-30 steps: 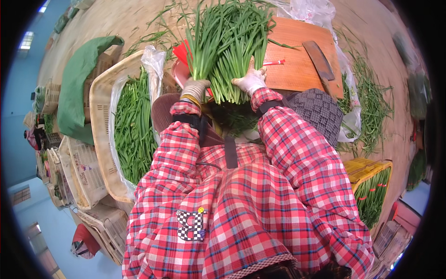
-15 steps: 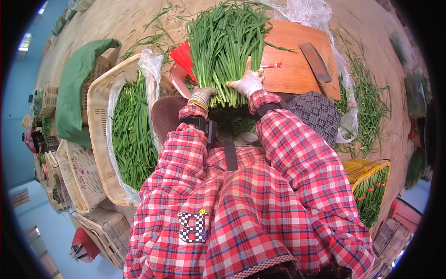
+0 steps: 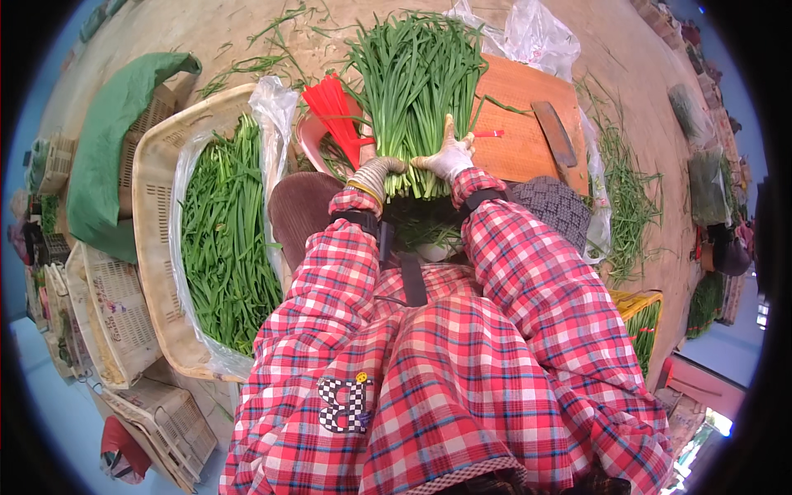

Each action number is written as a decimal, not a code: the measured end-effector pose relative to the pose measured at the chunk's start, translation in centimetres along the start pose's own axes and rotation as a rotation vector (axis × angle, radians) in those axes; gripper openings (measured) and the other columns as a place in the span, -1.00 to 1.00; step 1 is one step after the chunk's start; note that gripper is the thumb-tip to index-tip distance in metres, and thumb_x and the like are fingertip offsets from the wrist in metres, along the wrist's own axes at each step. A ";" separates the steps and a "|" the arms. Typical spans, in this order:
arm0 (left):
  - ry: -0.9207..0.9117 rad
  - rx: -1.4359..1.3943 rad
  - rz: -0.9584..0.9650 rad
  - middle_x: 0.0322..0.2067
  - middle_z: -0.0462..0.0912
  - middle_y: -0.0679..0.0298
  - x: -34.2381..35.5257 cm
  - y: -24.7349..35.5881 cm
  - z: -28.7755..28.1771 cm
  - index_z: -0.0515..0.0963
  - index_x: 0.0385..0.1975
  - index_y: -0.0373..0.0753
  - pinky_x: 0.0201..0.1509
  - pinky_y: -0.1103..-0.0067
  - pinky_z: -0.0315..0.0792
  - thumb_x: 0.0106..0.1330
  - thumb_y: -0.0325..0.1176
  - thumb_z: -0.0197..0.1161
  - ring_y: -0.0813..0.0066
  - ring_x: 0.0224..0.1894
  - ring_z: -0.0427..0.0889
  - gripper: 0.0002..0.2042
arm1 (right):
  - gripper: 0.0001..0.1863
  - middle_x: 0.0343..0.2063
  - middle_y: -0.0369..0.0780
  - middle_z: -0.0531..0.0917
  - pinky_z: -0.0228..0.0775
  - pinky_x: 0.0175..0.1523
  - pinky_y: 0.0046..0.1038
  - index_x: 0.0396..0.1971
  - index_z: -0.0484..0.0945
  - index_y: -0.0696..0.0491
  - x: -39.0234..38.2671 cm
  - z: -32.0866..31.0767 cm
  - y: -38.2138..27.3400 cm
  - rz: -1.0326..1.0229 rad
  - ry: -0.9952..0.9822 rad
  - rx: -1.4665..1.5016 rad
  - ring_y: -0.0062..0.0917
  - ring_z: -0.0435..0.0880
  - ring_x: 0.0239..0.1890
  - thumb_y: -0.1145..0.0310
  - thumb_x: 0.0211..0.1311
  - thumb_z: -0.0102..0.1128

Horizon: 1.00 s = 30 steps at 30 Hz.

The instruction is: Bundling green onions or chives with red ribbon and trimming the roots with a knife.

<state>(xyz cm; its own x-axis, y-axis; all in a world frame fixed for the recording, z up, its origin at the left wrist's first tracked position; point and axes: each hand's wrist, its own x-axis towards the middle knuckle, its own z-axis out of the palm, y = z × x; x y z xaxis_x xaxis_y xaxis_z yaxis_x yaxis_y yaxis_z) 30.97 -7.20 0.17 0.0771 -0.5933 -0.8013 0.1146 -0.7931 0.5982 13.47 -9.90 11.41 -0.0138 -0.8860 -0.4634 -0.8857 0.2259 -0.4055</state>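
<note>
A thick bunch of garlic chives [image 3: 417, 82] lies in front of me, leaves pointing away and pale cut ends toward my lap. My left hand [image 3: 378, 175], in a worn glove, wraps round the stem ends from the left. On the right side of the stems, my gloved right hand [image 3: 450, 158] grips with thumb across them and fingers raised. The bunch overlaps the left part of an orange-brown board [image 3: 516, 99]. A red tie [image 3: 488, 134] pokes out beside the right fingers. Close to my left hand, a fan of red ties [image 3: 332, 107] stands in a pink container [image 3: 310, 139].
A dark-bladed knife [image 3: 554, 134] rests on the board's right part. Left of me, a cream plastic crate [image 3: 153, 247] with a clear liner holds more chives [image 3: 223, 239]. A yellow crate [image 3: 639, 302] stands at right. Loose leaves [image 3: 623, 198] litter the floor.
The view has shifted slightly. My left hand has moved further round the stem ends, closer to my right hand, and the red ties show more fully.
</note>
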 end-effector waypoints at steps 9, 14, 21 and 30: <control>-0.088 -0.231 0.101 -0.37 0.62 0.07 -4.1 -0.5 -0.8 0.55 -0.20 -0.35 -0.30 0.22 0.53 -0.01 -0.38 0.36 0.11 -0.41 0.58 -0.65 | 0.43 0.34 0.29 -0.26 -0.07 0.40 -0.05 0.40 -0.44 -0.38 0.6 0.3 0.3 0.027 0.012 -0.026 0.22 -0.15 0.38 -0.04 -0.33 0.58; -0.038 -0.326 0.218 -0.42 0.61 0.06 -6.2 0.6 0.8 0.54 -0.20 -0.39 -0.37 0.33 0.62 0.03 -0.50 0.30 0.12 -0.47 0.61 -0.70 | 0.46 0.34 0.29 -0.32 -0.16 0.42 -0.05 0.39 -0.53 -0.36 0.1 0.1 -0.5 0.022 -0.026 -0.033 0.22 -0.24 0.39 -0.43 -0.38 0.39; -0.261 -0.330 0.021 -0.31 0.66 0.06 -4.7 -0.1 2.2 0.51 -0.08 -0.40 -0.23 0.32 0.61 0.08 -0.42 0.34 0.20 -0.27 0.67 -0.62 | 0.45 0.34 0.28 -0.29 -0.11 0.41 -0.04 0.40 -0.48 -0.31 -0.1 0.0 0.2 0.023 -0.004 -0.115 0.21 -0.17 0.39 -0.26 -0.34 0.48; 0.021 0.757 0.308 -0.12 0.61 0.08 -2.7 0.7 -0.1 0.58 -0.11 -0.22 -0.03 0.43 0.48 -0.06 -0.16 0.39 0.19 -0.09 0.59 -0.53 | 0.36 0.34 0.28 -0.29 -0.02 0.40 -0.07 0.38 -0.51 -0.44 -0.5 2.0 -0.5 0.010 0.093 -0.111 0.20 -0.13 0.39 -0.01 -0.21 0.50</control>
<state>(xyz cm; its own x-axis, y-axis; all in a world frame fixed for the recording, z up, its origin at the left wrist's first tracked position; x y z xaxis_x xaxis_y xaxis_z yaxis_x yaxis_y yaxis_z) 30.90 -6.14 2.73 0.0159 -0.8030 -0.5958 -0.6139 -0.4782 0.6281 14.87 -8.75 10.34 -0.0617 -0.9188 -0.3898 -0.9310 0.1938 -0.3094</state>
